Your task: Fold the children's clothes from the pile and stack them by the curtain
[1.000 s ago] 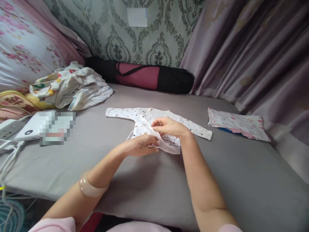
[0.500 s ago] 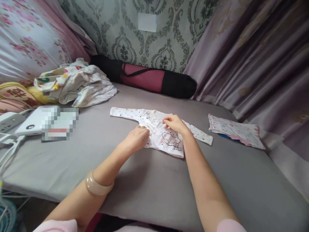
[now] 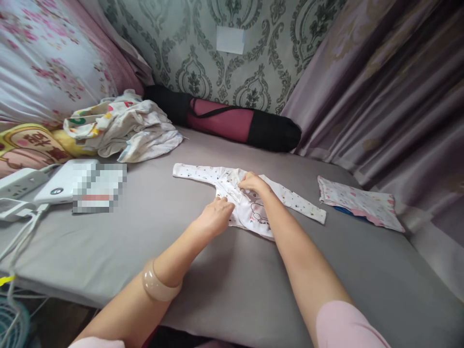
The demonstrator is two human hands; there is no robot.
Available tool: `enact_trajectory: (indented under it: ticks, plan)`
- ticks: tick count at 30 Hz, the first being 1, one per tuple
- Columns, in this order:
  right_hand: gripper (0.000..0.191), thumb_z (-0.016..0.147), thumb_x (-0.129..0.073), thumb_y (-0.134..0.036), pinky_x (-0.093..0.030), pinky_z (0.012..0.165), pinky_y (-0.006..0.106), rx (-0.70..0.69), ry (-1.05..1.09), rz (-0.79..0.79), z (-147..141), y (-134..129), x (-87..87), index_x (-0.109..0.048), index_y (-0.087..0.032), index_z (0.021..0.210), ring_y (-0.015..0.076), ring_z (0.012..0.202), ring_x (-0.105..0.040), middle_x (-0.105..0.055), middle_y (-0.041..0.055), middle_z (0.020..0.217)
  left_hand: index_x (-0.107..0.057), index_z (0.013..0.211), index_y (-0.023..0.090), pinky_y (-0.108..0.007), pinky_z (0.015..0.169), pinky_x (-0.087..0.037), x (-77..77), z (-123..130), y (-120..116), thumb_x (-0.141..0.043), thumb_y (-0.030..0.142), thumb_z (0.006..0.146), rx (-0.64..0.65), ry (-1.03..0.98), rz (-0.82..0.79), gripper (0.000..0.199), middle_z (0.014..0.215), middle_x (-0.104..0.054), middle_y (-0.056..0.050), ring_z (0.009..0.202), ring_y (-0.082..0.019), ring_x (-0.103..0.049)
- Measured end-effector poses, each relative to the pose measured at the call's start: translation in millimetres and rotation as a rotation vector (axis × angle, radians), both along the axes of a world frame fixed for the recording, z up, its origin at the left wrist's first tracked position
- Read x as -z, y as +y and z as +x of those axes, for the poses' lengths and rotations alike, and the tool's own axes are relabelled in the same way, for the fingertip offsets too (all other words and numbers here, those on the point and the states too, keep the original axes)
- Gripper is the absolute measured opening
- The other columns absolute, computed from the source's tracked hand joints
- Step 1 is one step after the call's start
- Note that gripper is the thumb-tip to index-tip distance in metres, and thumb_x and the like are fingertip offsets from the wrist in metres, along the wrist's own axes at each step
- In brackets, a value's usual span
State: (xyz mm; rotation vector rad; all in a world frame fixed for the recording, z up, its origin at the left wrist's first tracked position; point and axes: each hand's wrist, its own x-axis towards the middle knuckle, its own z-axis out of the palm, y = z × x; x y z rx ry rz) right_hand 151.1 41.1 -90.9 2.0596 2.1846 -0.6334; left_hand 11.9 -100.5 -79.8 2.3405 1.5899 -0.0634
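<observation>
A small white baby shirt lies spread on the grey bed, its speckled sleeves stretched out to both sides. A cartoon animal and lettering are printed on its front, partly covered by my right forearm. My left hand, with a pale bangle further up the arm, is closed at the shirt's near left side, fingers curled on the fabric. Near the neckline my right hand pinches the front, where the cloth is gathered into folds. The fingertips of both hands are partly hidden.
Folded printed clothing lies to the right. Crumpled white cloths, a white power bank and a power strip with cables are on the left. A black and maroon long bag rests along the wall.
My right hand has come down onto the shirt's front and shifted left relative to it, and the fabric there is more bunched. My left hand stays by the side. The view has shifted slightly.
</observation>
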Motion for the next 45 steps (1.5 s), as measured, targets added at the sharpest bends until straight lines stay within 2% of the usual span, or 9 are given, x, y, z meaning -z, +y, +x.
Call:
enact_trajectory:
  ticks: [3, 7, 12, 19, 25, 29, 33, 37, 45]
  plan:
    - [0.017, 0.069, -0.063, -0.020, -0.048, 0.067, 0.026, -0.005, -0.029, 0.041, -3, -5, 0.0, -0.070, -0.017, 0.085, 0.0251, 0.089, -0.069, -0.072, 0.0109, 0.090, -0.064, 0.095, 0.015, -0.031, 0.081, -0.047, 4.1, -2, 2, -0.043, 0.006, 0.090, -0.010, -0.032, 0.008, 0.023, 0.105, -0.063, -0.013, 0.099, -0.024, -0.059]
    - [0.032, 0.079, -0.056, -0.019, -0.049, 0.084, 0.033, 0.017, -0.092, 0.236, -3, -11, 2.3, -0.065, -0.016, 0.109, 0.0290, 0.107, -0.065, -0.069, 0.0154, 0.109, -0.063, 0.097, 0.015, -0.032, 0.083, -0.048, 3.6, -6, 3, -0.046, 0.007, 0.088, -0.028, -0.045, 0.012, 0.021, 0.107, -0.065, -0.014, 0.101, -0.024, -0.061]
    - [0.041, 0.085, -0.050, -0.015, -0.047, 0.089, 0.035, 0.056, -0.171, 0.334, -1, -11, 11.5, -0.056, -0.012, 0.126, 0.0285, 0.109, -0.064, -0.066, 0.0194, 0.117, -0.063, 0.091, 0.017, -0.031, 0.081, -0.048, -2.2, -8, 5, -0.048, 0.011, 0.087, -0.049, -0.028, 0.007, 0.017, 0.102, -0.067, -0.012, 0.098, -0.023, -0.063]
    - [0.033, 0.080, -0.058, -0.019, -0.041, 0.099, 0.037, 0.007, -0.216, 0.291, 1, -1, 10.3, -0.068, -0.015, 0.111, 0.0296, 0.120, -0.056, -0.064, 0.0165, 0.124, -0.063, 0.091, 0.019, -0.031, 0.076, -0.047, -2.9, -9, 6, -0.048, 0.015, 0.087, -0.073, 0.035, -0.024, 0.015, 0.102, -0.069, -0.010, 0.096, -0.024, -0.065]
    - [0.021, 0.079, -0.057, -0.033, -0.044, 0.087, 0.033, 0.052, 0.020, 0.163, -3, 21, 11.0, -0.073, -0.023, 0.090, 0.0271, 0.104, -0.064, -0.073, 0.0067, 0.100, -0.063, 0.094, 0.017, -0.033, 0.081, -0.047, -3.3, -6, 4, -0.046, 0.017, 0.091, -0.056, 0.026, -0.038, 0.017, 0.103, -0.068, -0.012, 0.099, -0.025, -0.064]
    - [0.030, 0.088, -0.050, -0.040, -0.045, 0.083, 0.030, 0.107, 0.061, 0.242, -11, 26, 23.7, -0.070, -0.022, 0.101, 0.0241, 0.102, -0.065, -0.073, 0.0082, 0.102, -0.062, 0.100, 0.015, -0.036, 0.093, -0.045, -3.3, -5, 4, -0.056, 0.024, 0.089, 0.007, -0.017, -0.004, 0.016, 0.118, -0.062, -0.015, 0.113, -0.028, -0.056]
    - [0.029, 0.096, -0.044, -0.031, -0.042, 0.090, 0.032, 0.042, -0.033, 0.378, -11, 22, 33.8, -0.065, -0.018, 0.111, 0.0250, 0.111, -0.060, -0.068, 0.0133, 0.116, -0.055, 0.121, 0.019, -0.044, 0.105, -0.039, -3.3, -5, 7, -0.066, 0.028, 0.083, 0.037, -0.046, 0.010, 0.041, 0.141, -0.046, -0.014, 0.134, -0.032, -0.038]
    - [0.029, 0.099, -0.041, -0.027, -0.040, 0.093, 0.034, -0.030, -0.114, 0.481, -9, 17, 42.7, -0.061, -0.014, 0.114, 0.0276, 0.115, -0.055, -0.064, 0.0161, 0.119, -0.055, 0.125, 0.022, -0.047, 0.097, -0.045, -5.0, -5, 8, -0.056, 0.030, 0.089, 0.033, 0.000, -0.128, 0.036, 0.138, -0.048, -0.015, 0.131, -0.034, -0.041]
    - [0.030, 0.101, -0.035, -0.028, -0.037, 0.095, 0.037, 0.022, -0.136, 0.523, -9, 18, 55.7, -0.059, -0.017, 0.117, 0.0278, 0.116, -0.050, -0.059, 0.0157, 0.124, -0.065, 0.116, 0.025, -0.038, 0.087, -0.048, -13.4, -7, 2, -0.058, 0.026, 0.087, 0.070, -0.005, -0.116, 0.029, 0.123, -0.059, -0.012, 0.118, -0.031, -0.052]
